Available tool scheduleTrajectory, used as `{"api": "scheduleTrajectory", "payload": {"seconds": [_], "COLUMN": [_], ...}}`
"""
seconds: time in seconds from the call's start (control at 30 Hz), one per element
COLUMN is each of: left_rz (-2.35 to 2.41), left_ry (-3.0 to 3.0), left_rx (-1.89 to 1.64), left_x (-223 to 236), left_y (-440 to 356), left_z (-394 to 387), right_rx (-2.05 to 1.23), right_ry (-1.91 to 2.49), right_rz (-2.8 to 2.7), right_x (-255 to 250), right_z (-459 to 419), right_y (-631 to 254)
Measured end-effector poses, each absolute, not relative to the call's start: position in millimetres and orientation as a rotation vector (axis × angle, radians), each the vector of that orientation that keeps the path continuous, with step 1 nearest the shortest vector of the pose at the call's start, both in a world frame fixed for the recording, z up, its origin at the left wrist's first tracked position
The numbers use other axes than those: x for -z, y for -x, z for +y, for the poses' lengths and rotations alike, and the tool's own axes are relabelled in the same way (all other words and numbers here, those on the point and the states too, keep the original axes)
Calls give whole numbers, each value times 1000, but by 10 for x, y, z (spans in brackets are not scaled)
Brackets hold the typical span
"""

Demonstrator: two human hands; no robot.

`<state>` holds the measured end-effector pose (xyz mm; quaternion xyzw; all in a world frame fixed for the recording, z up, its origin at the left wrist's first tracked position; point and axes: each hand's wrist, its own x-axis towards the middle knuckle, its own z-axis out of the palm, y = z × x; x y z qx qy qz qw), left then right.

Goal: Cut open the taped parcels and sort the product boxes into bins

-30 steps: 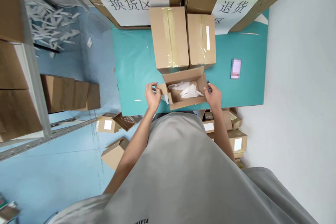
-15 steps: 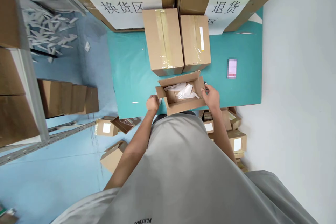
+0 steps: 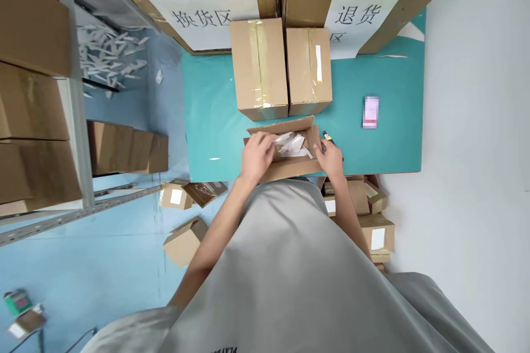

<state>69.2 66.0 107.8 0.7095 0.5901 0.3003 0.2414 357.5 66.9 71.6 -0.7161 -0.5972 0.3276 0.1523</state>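
A small open cardboard box (image 3: pixel 290 170) sits at the front edge of the green table, flaps up, with crumpled white paper scraps (image 3: pixel 293 146) inside. My left hand (image 3: pixel 256 159) reaches over its left end, fingers bent down into it beside the scraps. The fingertips are hidden, so what they pinch is unclear. My right hand (image 3: pixel 330 158) grips the box's right end, thumb on the inner side. A dark cutter with a yellow part (image 3: pixel 327 135) shows behind the right fingers; whether it is held or lies on the table is unclear.
Two taped cartons (image 3: pixel 260 66) stand just behind the open box. Large labelled boxes (image 3: pixel 304 5) line the table's back. A blurred pinkish item (image 3: pixel 370 112) lies on the right of the green table (image 3: pixel 385 149). Shelving (image 3: pixel 78 149) with cartons is at left; boxes (image 3: pixel 376 231) stack below right.
My left hand has moved from outside the box's left end, where something white showed by its fingers, up over and into the box. My right hand stays at the right end. The view has shifted slightly.
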Motion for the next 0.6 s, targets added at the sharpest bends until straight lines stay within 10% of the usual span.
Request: {"api": "scheduleTrajectory", "payload": {"seconds": [0.6], "left_rz": [1612], "left_ry": [-587], "left_rx": [-876], "left_x": [-666], "left_y": [-380], "left_z": [-215], "right_rx": [-1432], "right_ry": [1743], "right_rz": [-1540], "right_x": [-620], "right_z": [555], "right_y": [-3520]}}
